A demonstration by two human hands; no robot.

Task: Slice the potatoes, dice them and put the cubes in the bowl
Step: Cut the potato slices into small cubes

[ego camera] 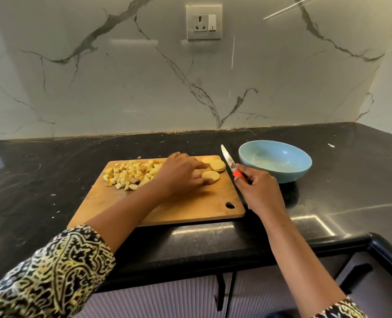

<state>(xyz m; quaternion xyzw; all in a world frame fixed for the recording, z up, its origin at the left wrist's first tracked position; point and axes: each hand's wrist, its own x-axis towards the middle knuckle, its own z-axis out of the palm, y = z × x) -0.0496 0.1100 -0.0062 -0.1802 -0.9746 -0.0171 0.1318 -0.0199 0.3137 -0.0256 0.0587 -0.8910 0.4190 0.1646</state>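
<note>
— Hands?
— The left hand (pixel 181 173) is resting, fingers fairly straight, on the potato slices (pixel 214 171) at the cutting board's (pixel 190 207) one o'clock. The right hand (pixel 259 189) is gripping the knife (pixel 228 160).
— Cubes?
— The cubes (pixel 130 173) are lying at ten o'clock, and the bowl (pixel 275 160) is sitting off-board at two.

- My black stone counter (pixel 52 161) carries everything.
- My wooden cutting board (pixel 190 210) lies flat near its front edge.
- The blue bowl (pixel 275 160) stands just right of the board.
- Pale scraps (pixel 331 145) dot the stone.

one bowl (pixel 282 175), one knife (pixel 231 164), one board (pixel 190 204)
</note>
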